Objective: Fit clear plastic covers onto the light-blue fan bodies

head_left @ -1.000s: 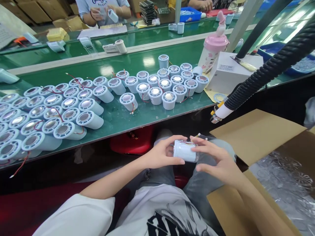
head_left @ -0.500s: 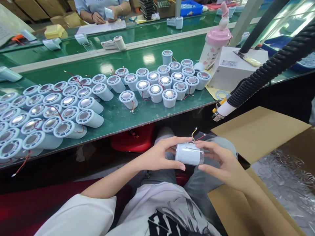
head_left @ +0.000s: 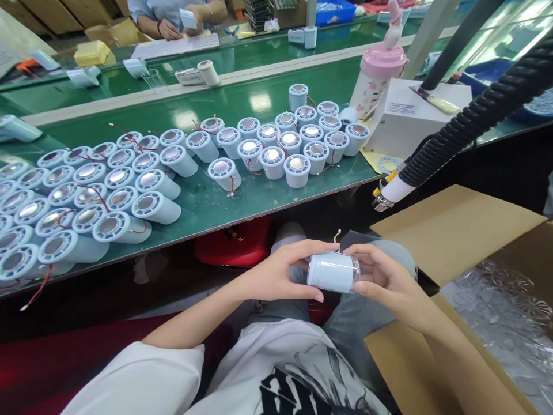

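A light blue cylindrical housing (head_left: 332, 272) lies sideways between my hands, above my lap. Clear plastic wraps its right end, and a short yellow wire with a white plug sticks up behind it. My left hand (head_left: 291, 271) grips the left end, thumb below and fingers over the top. At the right end, my right hand (head_left: 386, 276) pinches the clear plastic rim (head_left: 356, 270) between thumb and fingers. Many similar blue housings (head_left: 298, 172) with round silvery centres, some trailing thin wires, stand or lean on the green bench (head_left: 242, 213).
A black ribbed hose (head_left: 470, 115) with a white nozzle hangs at the right, beside a grey box (head_left: 408, 118) and a pink-lidded cup (head_left: 382, 69). An open carton (head_left: 458, 230) holds clear plastic parts (head_left: 501, 323). Across the bench, another person's hands (head_left: 190, 23) hold a blue piece.
My right hand has shifted slightly right along the housing to its clear end. The red wire has dropped from sight, and the yellow wire shows lower.
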{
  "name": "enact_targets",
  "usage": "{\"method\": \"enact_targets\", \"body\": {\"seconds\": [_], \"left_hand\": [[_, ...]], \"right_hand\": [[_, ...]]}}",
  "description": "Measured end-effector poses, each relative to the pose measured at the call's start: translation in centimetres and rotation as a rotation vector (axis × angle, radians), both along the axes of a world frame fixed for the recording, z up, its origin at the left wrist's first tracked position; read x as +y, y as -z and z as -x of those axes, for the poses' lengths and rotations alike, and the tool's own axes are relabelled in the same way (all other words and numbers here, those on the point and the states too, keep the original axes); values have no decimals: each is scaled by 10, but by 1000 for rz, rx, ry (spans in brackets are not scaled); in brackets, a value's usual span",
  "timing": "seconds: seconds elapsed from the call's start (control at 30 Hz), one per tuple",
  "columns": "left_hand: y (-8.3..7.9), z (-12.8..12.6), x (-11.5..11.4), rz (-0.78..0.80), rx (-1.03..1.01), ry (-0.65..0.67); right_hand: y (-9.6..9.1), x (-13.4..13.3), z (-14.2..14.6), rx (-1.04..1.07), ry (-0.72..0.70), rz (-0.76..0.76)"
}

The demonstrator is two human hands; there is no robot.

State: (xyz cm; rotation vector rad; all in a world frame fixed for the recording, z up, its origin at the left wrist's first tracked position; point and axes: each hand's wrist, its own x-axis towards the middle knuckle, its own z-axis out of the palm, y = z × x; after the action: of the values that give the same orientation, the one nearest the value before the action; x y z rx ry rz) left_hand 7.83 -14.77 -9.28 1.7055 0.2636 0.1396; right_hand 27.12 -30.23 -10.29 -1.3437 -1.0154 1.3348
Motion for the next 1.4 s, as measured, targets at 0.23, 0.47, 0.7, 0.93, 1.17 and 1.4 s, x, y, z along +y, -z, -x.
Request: {"method": "enact_targets", "body": {"seconds": [0.23,0.47,0.7,0.93,1.17,1.4], "left_hand": [[1,0,1,-32,-33,9],[2,0,2,-82,-60,20],[2,-4,-2,-111,-82,38],[4,-7,-10,-76,-204,50],[-5,-8,-27,-73,-158,-7],[-25,-15,-56,87,39,-155]], "right_hand": [[5,4,3,134,38,65],[10,4,7,271,81,182],[6,5,9,364,81,233],[-2,3,11,455,57,394],[-5,-5,3,620,-87,476],[-2,-20,-6,484,-171,437]]}}
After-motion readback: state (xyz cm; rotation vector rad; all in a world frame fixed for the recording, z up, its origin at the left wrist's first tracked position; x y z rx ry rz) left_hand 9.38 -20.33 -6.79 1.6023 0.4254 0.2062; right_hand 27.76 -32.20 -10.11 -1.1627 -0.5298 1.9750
